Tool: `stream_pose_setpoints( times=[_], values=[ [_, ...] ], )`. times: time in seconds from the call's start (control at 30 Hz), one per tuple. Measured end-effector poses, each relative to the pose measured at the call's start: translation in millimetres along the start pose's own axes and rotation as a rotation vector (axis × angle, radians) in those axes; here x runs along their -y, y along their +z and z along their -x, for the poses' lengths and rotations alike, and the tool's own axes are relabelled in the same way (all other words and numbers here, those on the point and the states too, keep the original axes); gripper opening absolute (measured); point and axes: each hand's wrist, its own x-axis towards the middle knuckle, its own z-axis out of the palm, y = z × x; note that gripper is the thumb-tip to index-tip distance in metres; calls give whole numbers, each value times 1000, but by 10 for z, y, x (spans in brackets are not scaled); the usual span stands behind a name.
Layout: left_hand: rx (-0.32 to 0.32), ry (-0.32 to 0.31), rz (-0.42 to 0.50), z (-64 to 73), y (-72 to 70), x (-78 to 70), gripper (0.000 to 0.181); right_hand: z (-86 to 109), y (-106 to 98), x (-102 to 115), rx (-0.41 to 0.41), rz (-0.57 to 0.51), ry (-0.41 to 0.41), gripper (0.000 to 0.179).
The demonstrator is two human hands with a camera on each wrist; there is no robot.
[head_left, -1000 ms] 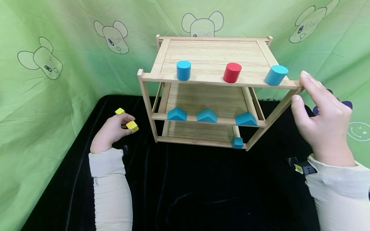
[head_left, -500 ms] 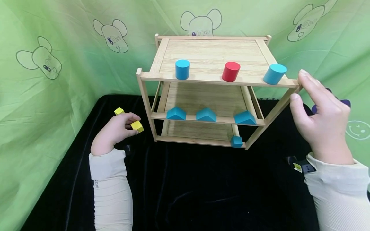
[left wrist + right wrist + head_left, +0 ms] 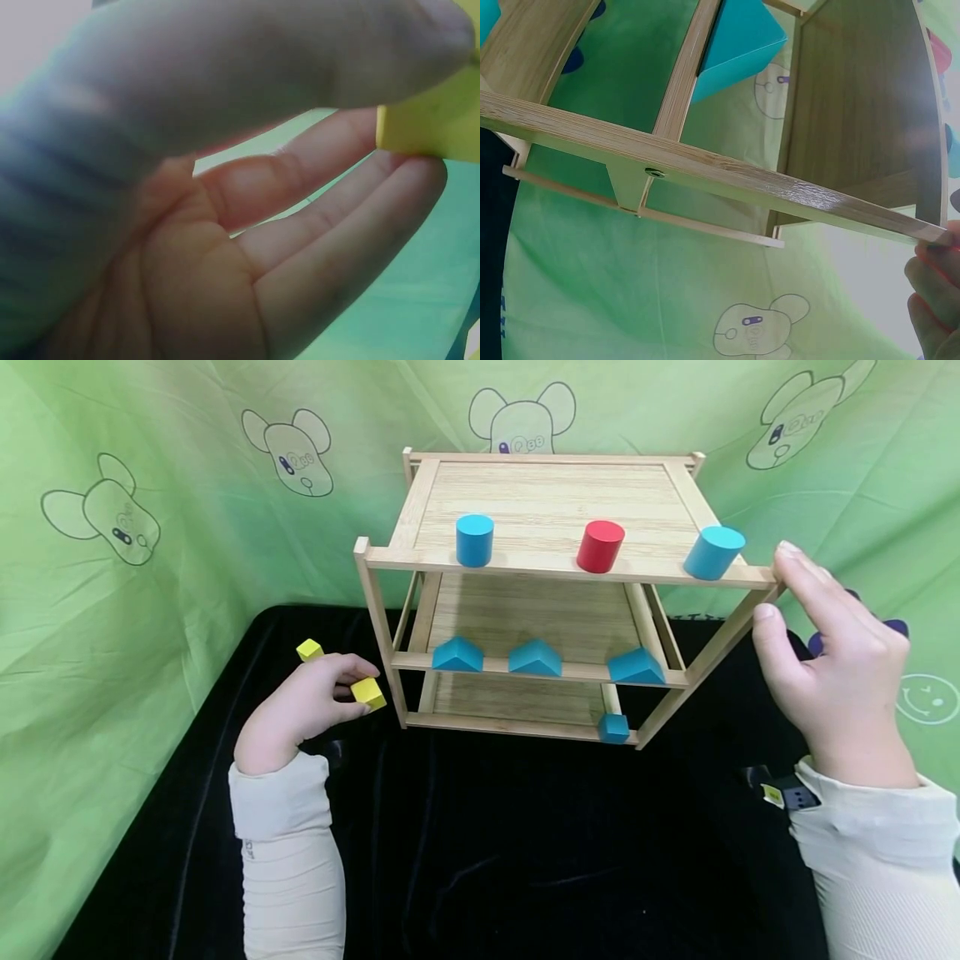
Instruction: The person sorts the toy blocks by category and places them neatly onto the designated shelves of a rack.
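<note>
In the head view my left hand pinches a yellow cube between thumb and fingertips, just left of a three-tier wooden shelf. The left wrist view shows part of this cube under the thumb. A second yellow block lies behind that hand on the black cloth. My right hand holds the shelf's upper front right corner, thumb on one side and fingers on the other. At the right edge of the right wrist view, its fingers meet the end of the post.
Two blue cylinders and a red cylinder stand along the top tier's front. Three blue triangular blocks line the middle tier. A blue cube sits at the bottom tier's right. Green printed fabric surrounds the black cloth.
My left hand has moved right with the yellow cube, closer to the shelf's left front post. The right hand stays at the corner, and the blocks on the shelf keep their places.
</note>
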Motion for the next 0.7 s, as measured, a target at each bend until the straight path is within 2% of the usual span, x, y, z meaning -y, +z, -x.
stream_pose_setpoints(
  times=[0.4, 0.7],
  values=[
    [28, 48, -1, 19, 73, -156, 34, 4, -13, 8, 9, 5, 1, 42],
    [59, 108, -52, -49, 154, -222, 33, 1, -6, 19, 4, -1, 0, 42]
  ],
)
